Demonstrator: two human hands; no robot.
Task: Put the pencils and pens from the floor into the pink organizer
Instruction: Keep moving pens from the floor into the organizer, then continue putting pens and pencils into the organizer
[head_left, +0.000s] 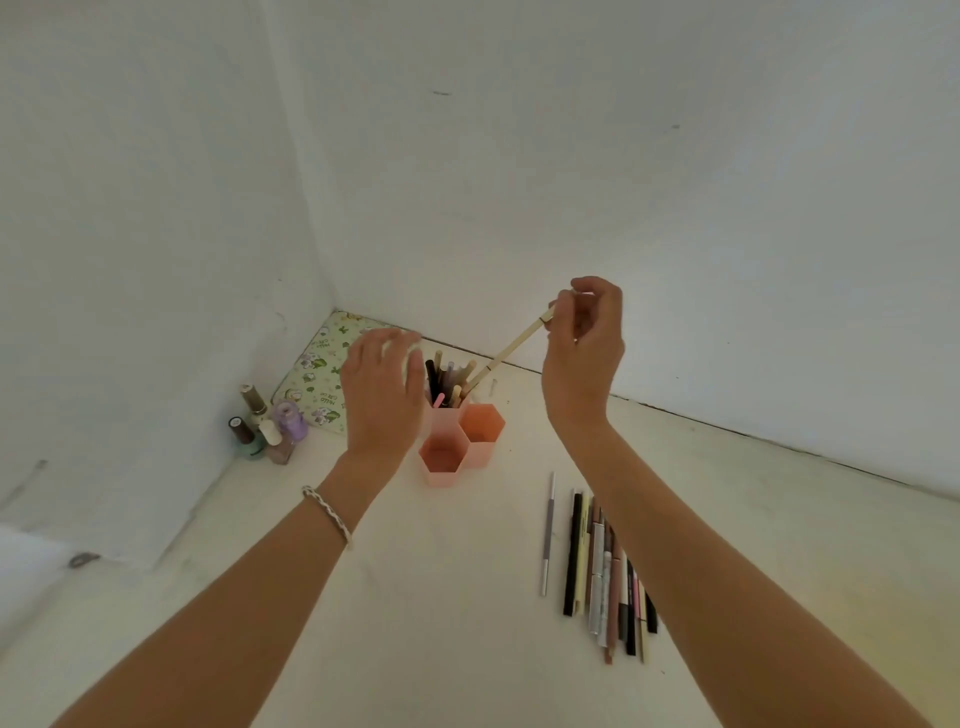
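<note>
The pink organizer (460, 447) stands on the floor with three hexagonal cups. Its rear cup holds several pens and pencils (447, 379); the two front cups look empty. My right hand (584, 353) pinches the top end of a long beige pencil (511, 349), which slants down with its lower end at the rear cup. To the left of the organizer my left hand (382, 395) hovers with fingers spread, holding nothing. Several pens and pencils (608, 571) lie in a row on the floor under my right forearm, and a grey pen (548, 535) lies a little apart to their left.
Several nail polish bottles (267, 426) stand in the left corner by the wall. A green patterned pad (322, 374) lies flat in the corner behind them. White walls close the space at the left and the back.
</note>
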